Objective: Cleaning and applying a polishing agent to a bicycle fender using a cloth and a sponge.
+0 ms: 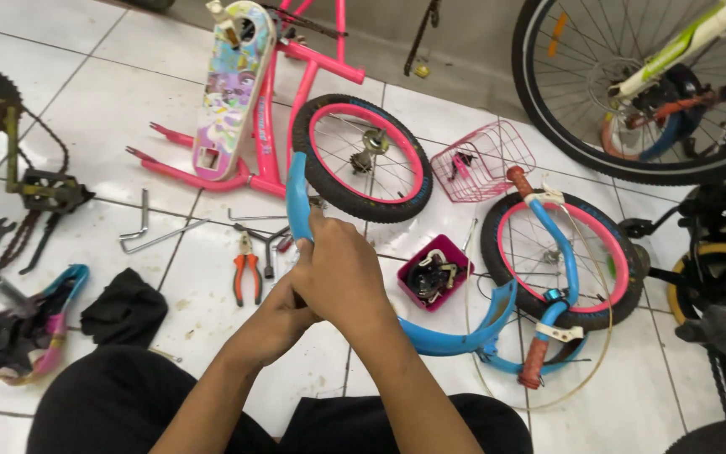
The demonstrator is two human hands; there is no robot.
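A large black-tyred bicycle wheel with steel spokes (pixel 632 92) fills the far right corner of the white tiled floor (pixel 69 50). Toward the far edge lies a pink steel child's bicycle frame (pixel 313 59), and just beside it a small pink-rimmed wheel with a black tyre (pixel 360 156). A second small pink-rimmed wheel (pixel 560 261) lies to the right, with a blue handlebar with brown grips (pixel 558 252) laid across it.

The long curved blue plastic mudguard (pixel 297 193) is held up over the middle of the floor, its lower end sweeping right toward the handlebar. Both hands close on its upper part: the right hand (pixel 342 273) has its fingers wrapped round the strip, and the left hand (pixel 283 307) grips just under it, mostly hidden.

A grip spread along the curve, not bunched at one spot, would probably steady the thin plastic against twisting.

Orange-handled pliers (pixel 247 273) lie to the left.
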